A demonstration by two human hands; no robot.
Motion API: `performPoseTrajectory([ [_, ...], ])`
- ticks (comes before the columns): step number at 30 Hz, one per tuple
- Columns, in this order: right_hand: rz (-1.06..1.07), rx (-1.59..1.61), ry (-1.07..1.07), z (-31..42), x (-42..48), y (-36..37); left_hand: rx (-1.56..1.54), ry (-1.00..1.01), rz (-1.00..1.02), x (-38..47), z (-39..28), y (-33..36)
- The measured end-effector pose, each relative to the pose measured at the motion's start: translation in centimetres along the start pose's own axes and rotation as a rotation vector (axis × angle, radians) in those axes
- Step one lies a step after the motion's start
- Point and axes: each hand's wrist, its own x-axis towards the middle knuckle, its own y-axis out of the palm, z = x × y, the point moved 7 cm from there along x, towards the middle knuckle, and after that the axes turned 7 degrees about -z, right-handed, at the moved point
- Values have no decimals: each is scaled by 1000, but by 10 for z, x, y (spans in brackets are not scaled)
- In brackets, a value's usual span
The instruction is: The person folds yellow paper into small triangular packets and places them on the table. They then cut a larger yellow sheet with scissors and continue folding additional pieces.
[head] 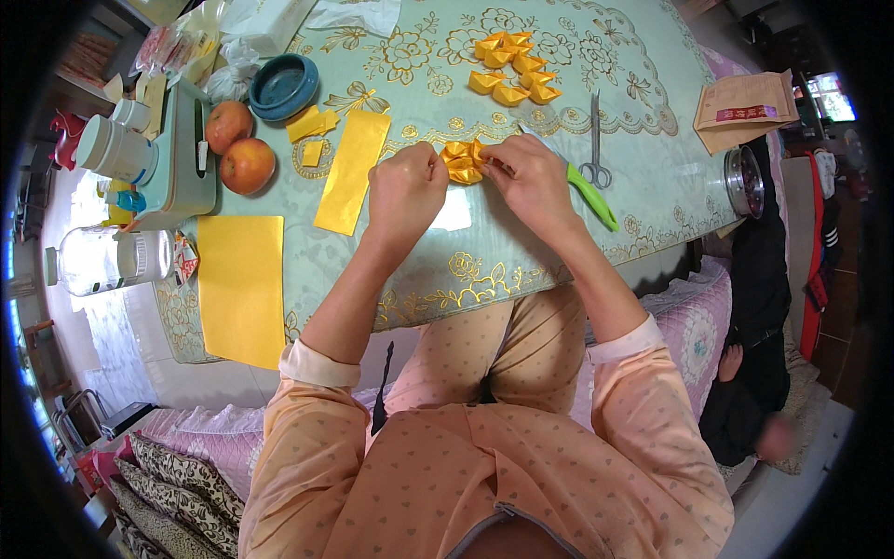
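My left hand and my right hand grip opposite sides of a folded gold paper piece with several raised folds. Beyond it stands a group of gold paper ingots. To the left lie a gold paper strip, small gold paper pieces and a large gold paper sheet. Right of my right hand are a knife with a green handle and metal scissors. My fingertips hide part of the folded piece.
Two apples, a blue ceramic bowl and a pale green storage box crowd the left side. A clear jar is further left. A brown paper bag and a metal bowl stand right. Another person lies at the right.
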Motion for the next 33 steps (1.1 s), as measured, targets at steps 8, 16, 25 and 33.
performPoseTrajectory([
  [8,-45,96,-5,2,0,-4,-2,-2,2,0,1,1],
  [16,-225,26,70,-44,14,-20,14,9,-8,0,0,1],
  [25,-175,-23,-10,-18,13,-25,6,15,-19,0,0,0],
  [33,51,14,-187,20,-11,1,12,-8,-2,0,6,4],
])
